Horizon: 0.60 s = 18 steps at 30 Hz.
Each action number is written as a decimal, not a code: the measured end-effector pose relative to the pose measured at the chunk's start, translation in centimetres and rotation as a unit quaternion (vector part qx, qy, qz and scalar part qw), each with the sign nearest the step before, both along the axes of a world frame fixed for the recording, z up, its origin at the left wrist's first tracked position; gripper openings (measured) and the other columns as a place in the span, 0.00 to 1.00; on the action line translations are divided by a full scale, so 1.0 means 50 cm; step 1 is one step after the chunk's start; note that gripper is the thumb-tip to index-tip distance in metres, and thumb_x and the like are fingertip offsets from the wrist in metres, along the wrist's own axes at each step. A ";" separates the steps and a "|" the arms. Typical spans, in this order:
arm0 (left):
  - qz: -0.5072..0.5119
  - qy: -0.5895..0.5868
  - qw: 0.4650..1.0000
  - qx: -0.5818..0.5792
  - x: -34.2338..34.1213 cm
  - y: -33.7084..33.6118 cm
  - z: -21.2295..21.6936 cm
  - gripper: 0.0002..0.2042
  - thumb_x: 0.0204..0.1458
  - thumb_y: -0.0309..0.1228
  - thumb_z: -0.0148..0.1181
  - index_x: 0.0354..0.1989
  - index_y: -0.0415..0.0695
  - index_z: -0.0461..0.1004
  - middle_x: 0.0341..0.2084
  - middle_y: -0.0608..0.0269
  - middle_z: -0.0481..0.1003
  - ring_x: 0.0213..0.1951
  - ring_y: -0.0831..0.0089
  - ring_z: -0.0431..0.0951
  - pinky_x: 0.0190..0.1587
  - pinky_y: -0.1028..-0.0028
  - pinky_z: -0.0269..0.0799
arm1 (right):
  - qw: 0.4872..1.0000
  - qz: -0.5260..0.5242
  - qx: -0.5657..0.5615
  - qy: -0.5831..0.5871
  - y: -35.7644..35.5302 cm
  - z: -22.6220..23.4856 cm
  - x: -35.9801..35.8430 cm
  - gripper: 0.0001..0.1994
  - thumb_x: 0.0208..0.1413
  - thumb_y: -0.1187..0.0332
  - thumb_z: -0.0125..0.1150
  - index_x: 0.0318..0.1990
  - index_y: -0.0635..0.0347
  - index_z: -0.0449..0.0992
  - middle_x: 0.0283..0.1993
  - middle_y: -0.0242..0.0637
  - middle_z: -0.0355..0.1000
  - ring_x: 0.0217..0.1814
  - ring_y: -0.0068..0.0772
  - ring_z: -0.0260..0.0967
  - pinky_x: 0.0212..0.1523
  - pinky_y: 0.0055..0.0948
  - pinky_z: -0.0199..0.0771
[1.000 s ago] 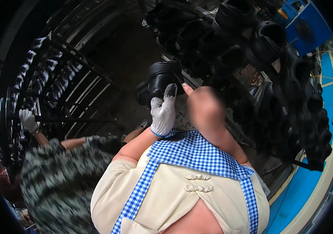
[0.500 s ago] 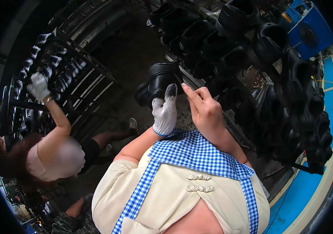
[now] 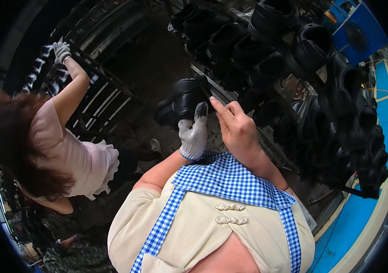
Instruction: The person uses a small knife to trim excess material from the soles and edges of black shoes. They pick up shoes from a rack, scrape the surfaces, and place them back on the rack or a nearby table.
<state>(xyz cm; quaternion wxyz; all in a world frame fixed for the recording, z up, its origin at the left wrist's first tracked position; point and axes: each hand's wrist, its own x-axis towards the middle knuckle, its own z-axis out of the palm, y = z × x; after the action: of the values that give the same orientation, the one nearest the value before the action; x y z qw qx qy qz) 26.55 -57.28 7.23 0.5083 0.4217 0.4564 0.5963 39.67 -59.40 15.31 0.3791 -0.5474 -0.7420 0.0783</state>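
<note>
A black shoe [image 3: 182, 101] is held out in front of me, tilted. My left hand [image 3: 193, 134], in a white knit glove with dark-stained fingertips, grips it from the near side. My right hand [image 3: 237, 125] is bare and closed, its index finger reaching to the shoe's right edge. Whatever is pinched in those fingers, if anything, is too dark and small to make out.
At right a rack carries several black shoes [image 3: 314, 43], with a blue-topped conveyor [image 3: 339, 236] beyond. A co-worker's gloved hand [image 3: 61, 52] reaches to shoes on a metal rack [image 3: 105, 98] at left. A blue fan [image 3: 357, 34] stands far right.
The shoe has turned slightly in my left hand and sits a little lower. My right hand stays almost in place. The co-worker has straightened and reaches farther up the left rack.
</note>
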 end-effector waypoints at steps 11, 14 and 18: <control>-0.171 -0.233 0.937 -0.197 -0.013 -0.011 0.118 0.13 0.59 0.33 0.59 0.50 0.41 0.74 0.44 0.60 0.76 0.44 0.75 0.75 0.48 0.74 0.71 | 0.969 -0.007 -0.065 0.239 0.026 -0.020 0.059 0.14 0.62 0.71 0.57 0.53 0.62 0.75 0.37 0.37 0.72 0.32 0.22 0.69 0.29 0.19 0.68; -0.199 -0.257 0.923 -0.208 -0.022 -0.021 0.114 0.17 0.58 0.31 0.59 0.54 0.40 0.70 0.49 0.58 0.74 0.51 0.68 0.73 0.54 0.68 0.70 | 0.966 0.004 -0.065 0.248 0.004 -0.032 0.061 0.13 0.59 0.71 0.61 0.51 0.63 0.76 0.37 0.38 0.73 0.32 0.24 0.73 0.28 0.19 0.71; -0.218 -0.253 0.921 -0.201 -0.025 -0.009 0.107 0.16 0.58 0.31 0.59 0.54 0.40 0.70 0.48 0.60 0.74 0.49 0.71 0.74 0.52 0.70 0.70 | 0.977 0.031 -0.032 0.207 0.028 -0.027 0.071 0.12 0.53 0.72 0.67 0.45 0.64 0.80 0.35 0.36 0.73 0.29 0.24 0.73 0.26 0.19 0.70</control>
<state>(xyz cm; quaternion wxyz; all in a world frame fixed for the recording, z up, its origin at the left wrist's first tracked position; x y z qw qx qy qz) 25.28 -57.74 12.59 0.7986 0.2348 0.3196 0.4527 43.21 -57.98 13.95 0.5042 -0.5077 -0.6613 0.2252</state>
